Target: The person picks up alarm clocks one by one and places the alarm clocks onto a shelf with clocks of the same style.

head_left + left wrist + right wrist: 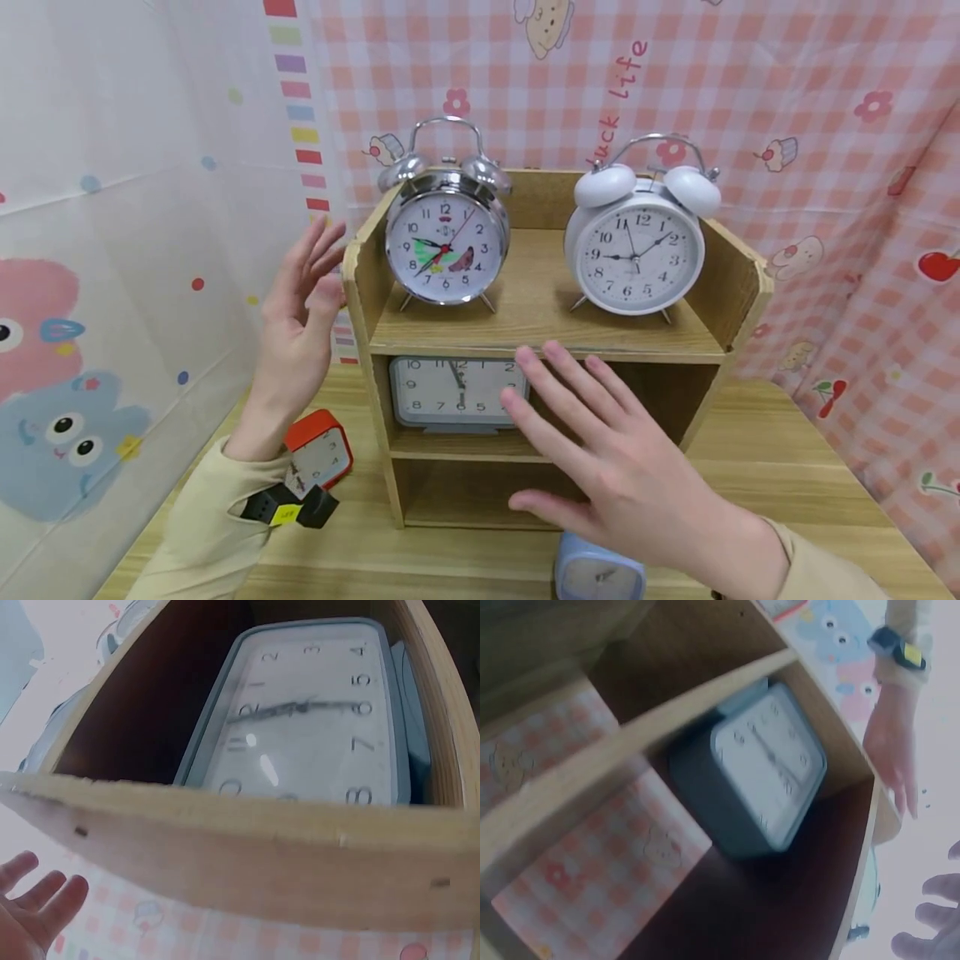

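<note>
My left hand (296, 325), fingers loosely bent, is raised beside the left wall of the wooden shelf (551, 354) and holds nothing. In front of the shelf my right hand (622, 450) spreads its fingers, empty, partly covering the grey-green rectangular clock (461, 392) on the middle level. That clock (315, 712) stands against the left side of its compartment in the left wrist view. On the top level a silver twin-bell alarm clock (447, 242) stands at left and a white twin-bell alarm clock (636, 250) at right, both upright.
A red clock (322, 450) stands on the wooden table (360, 567) left of the shelf, below my left wrist. A light-blue clock (600, 571) is at the front, under my right forearm. A checked pink curtain (540, 92) hangs behind the shelf.
</note>
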Demonstrator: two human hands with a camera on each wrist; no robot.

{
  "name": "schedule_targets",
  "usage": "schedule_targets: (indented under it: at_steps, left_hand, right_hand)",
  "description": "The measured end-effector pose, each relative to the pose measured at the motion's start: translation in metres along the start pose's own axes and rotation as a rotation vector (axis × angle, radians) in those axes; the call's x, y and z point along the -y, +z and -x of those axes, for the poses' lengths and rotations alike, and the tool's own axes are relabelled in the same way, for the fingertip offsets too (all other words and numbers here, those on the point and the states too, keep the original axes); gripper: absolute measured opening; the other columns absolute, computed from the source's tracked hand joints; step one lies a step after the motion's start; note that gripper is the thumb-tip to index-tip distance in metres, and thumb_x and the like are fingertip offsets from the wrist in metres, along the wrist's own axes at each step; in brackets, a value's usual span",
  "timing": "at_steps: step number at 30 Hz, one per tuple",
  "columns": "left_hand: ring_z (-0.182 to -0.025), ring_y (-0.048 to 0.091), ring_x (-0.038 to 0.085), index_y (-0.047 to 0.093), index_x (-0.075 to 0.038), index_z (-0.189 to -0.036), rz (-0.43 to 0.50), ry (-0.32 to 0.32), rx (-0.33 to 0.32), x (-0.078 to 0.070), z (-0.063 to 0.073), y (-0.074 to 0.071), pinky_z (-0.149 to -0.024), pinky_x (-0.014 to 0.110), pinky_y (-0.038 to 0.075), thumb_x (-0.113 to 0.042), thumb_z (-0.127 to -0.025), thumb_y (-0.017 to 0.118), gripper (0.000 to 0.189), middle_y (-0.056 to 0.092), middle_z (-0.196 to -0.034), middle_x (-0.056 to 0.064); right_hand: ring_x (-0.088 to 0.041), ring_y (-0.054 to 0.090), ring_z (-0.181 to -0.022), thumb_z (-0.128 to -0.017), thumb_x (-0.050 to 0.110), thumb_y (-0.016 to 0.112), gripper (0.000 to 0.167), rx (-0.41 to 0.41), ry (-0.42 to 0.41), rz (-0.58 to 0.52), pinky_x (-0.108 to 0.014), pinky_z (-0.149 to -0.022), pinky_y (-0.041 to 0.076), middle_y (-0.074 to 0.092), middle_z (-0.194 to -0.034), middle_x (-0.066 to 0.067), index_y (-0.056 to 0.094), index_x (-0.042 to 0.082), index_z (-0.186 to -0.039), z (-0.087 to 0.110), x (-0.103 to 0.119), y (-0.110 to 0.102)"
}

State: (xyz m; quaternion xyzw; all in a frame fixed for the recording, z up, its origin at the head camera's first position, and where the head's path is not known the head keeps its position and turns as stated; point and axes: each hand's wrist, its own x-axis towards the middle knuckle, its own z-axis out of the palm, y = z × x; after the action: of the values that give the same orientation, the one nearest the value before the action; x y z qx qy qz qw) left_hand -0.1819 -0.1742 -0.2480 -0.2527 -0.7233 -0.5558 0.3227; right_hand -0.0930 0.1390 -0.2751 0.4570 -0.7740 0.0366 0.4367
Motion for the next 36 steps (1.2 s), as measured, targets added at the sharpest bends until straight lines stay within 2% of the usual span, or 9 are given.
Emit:
schedule_targets:
  at_steps: [6, 11, 15, 17, 21, 25, 28, 31, 36]
  left_hand:
    - [-0.147, 0.052, 0.016, 0.040, -0.028, -0.163, -0.152, 0.003, -0.028, -0.005, 0.009, -0.017, -0.102, 0.009, 0.047, -0.032, -0.110, 0.051, 0.054, 0.048, -0.166, 0.001]
    - [-0.143, 0.048, -0.004, 0.042, -0.035, -0.161, -0.293, -0.020, -0.031, -0.005, 0.021, -0.031, -0.096, 0.008, 0.042, -0.026, -0.108, 0.057, 0.056, 0.047, -0.166, -0.006]
    - [-0.141, 0.044, -0.013, 0.044, -0.032, -0.161, -0.391, 0.026, 0.001, -0.003, 0.031, -0.043, -0.097, 0.000, 0.038, -0.019, -0.105, 0.061, 0.060, 0.050, -0.165, -0.001]
    - [-0.144, 0.043, -0.012, 0.044, -0.032, -0.161, -0.440, 0.045, 0.029, -0.002, 0.035, -0.048, -0.098, -0.003, 0.036, -0.017, -0.104, 0.063, 0.062, 0.049, -0.166, 0.000]
    - [-0.149, 0.050, 0.017, 0.045, -0.032, -0.160, -0.559, 0.053, 0.101, 0.000, 0.046, -0.057, -0.099, -0.004, 0.031, -0.020, -0.102, 0.067, 0.063, 0.047, -0.167, 0.001]
    - [-0.143, 0.052, 0.043, 0.044, -0.031, -0.160, -0.634, 0.034, 0.177, 0.004, 0.054, -0.063, -0.114, 0.039, 0.049, -0.026, -0.101, 0.069, 0.064, 0.048, -0.166, 0.007]
    - [-0.142, 0.052, 0.046, 0.046, -0.031, -0.160, -0.659, 0.026, 0.211, 0.009, 0.060, -0.066, -0.104, 0.073, 0.042, -0.027, -0.099, 0.072, 0.066, 0.050, -0.164, 0.010]
    - [-0.139, 0.054, 0.044, 0.048, -0.031, -0.158, -0.686, 0.020, 0.225, 0.014, 0.068, -0.070, -0.101, 0.071, 0.043, -0.026, -0.097, 0.075, 0.067, 0.054, -0.161, 0.009]
    - [-0.135, 0.056, 0.042, 0.050, -0.033, -0.157, -0.760, -0.008, 0.237, 0.021, 0.082, -0.080, -0.095, 0.066, 0.046, -0.029, -0.095, 0.077, 0.068, 0.057, -0.158, 0.007]
  right_hand:
    - [-0.025, 0.024, -0.166, -0.108, 0.053, 0.051, 0.068, -0.139, 0.045, -0.005, -0.038, -0.136, 0.017, 0.035, -0.171, -0.015, 0.055, 0.000, -0.149, -0.001, -0.018, -0.016]
    - [-0.024, 0.032, -0.163, -0.106, 0.054, 0.055, 0.069, -0.245, 0.141, -0.003, -0.035, -0.135, 0.023, 0.043, -0.167, -0.016, 0.058, -0.001, -0.147, 0.004, -0.033, -0.025]
    - [-0.025, 0.036, -0.161, -0.104, 0.056, 0.057, 0.069, -0.340, 0.229, 0.002, -0.035, -0.134, 0.026, 0.048, -0.164, -0.017, 0.056, 0.004, -0.150, 0.011, -0.043, -0.029]
    - [-0.027, 0.037, -0.160, -0.103, 0.057, 0.058, 0.071, -0.381, 0.268, 0.010, -0.037, -0.134, 0.026, 0.047, -0.165, -0.016, 0.054, 0.007, -0.153, 0.014, -0.048, -0.032]
    - [-0.033, 0.038, -0.159, -0.102, 0.059, 0.059, 0.074, -0.434, 0.343, 0.017, -0.045, -0.134, 0.026, 0.045, -0.166, -0.016, 0.049, 0.010, -0.157, 0.020, -0.060, -0.037]
    - [-0.041, 0.037, -0.157, -0.101, 0.064, 0.058, 0.084, -0.423, 0.443, 0.016, -0.045, -0.134, 0.024, 0.044, -0.164, -0.026, 0.045, 0.003, -0.157, 0.028, -0.073, -0.044]
    - [-0.044, 0.037, -0.157, -0.100, 0.068, 0.055, 0.093, -0.372, 0.526, 0.004, -0.041, -0.135, 0.023, 0.042, -0.164, -0.028, 0.040, -0.001, -0.159, 0.033, -0.081, -0.050]
    - [-0.036, 0.039, -0.157, -0.100, 0.065, 0.058, 0.091, -0.306, 0.621, -0.048, -0.024, -0.129, 0.030, 0.040, -0.168, -0.021, 0.033, 0.005, -0.164, 0.036, -0.087, -0.054]
    - [0.011, 0.050, -0.138, -0.100, 0.025, 0.072, 0.082, -0.235, 0.793, -0.199, 0.003, -0.102, 0.037, 0.044, -0.167, -0.010, 0.025, 0.024, -0.168, 0.037, -0.092, -0.055]
